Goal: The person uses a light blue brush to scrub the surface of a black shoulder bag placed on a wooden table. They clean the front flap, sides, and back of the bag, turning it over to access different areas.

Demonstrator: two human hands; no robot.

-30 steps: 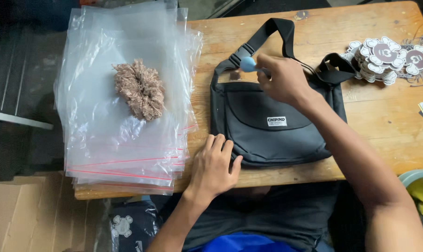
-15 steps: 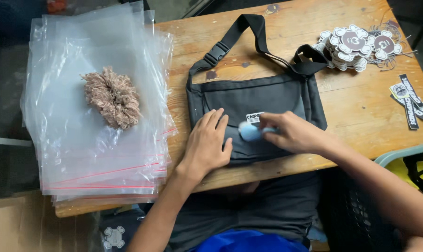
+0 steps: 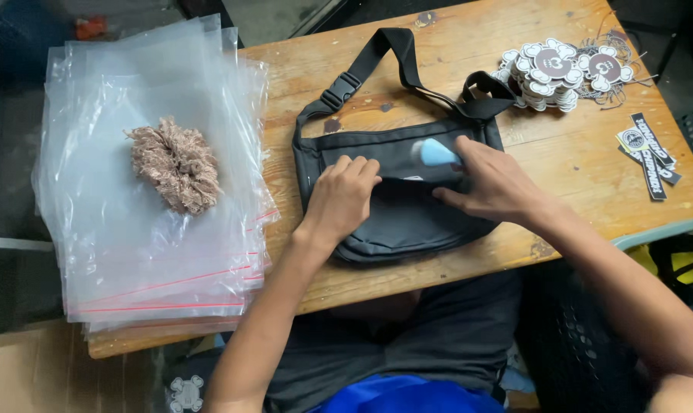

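Black waist bag [image 3: 407, 218] is lying flat near the front edge of the wooden worktop [image 3: 560, 164], strap [image 3: 377, 57] and buckle looping away toward the far side. Left hand [image 3: 342, 199] is pressing down on the bag's upper left part, fingers bent and resting at the pocket line, grip closed on nothing I can see. Right hand [image 3: 495, 183] is sitting on the bag's right side, grip pinching a small light-blue object [image 3: 436, 154] against the top edge; can't tell what it is. Stack of clear zip bags [image 3: 147, 252] with red seal lines is lying to the left, overhanging the worktop edge, a tan fluffy scrunchie [image 3: 176, 164] sitting on top. Pile of round printed tags [image 3: 564, 69] is sitting at the far right corner, long black labels [image 3: 652, 149] just beside it.
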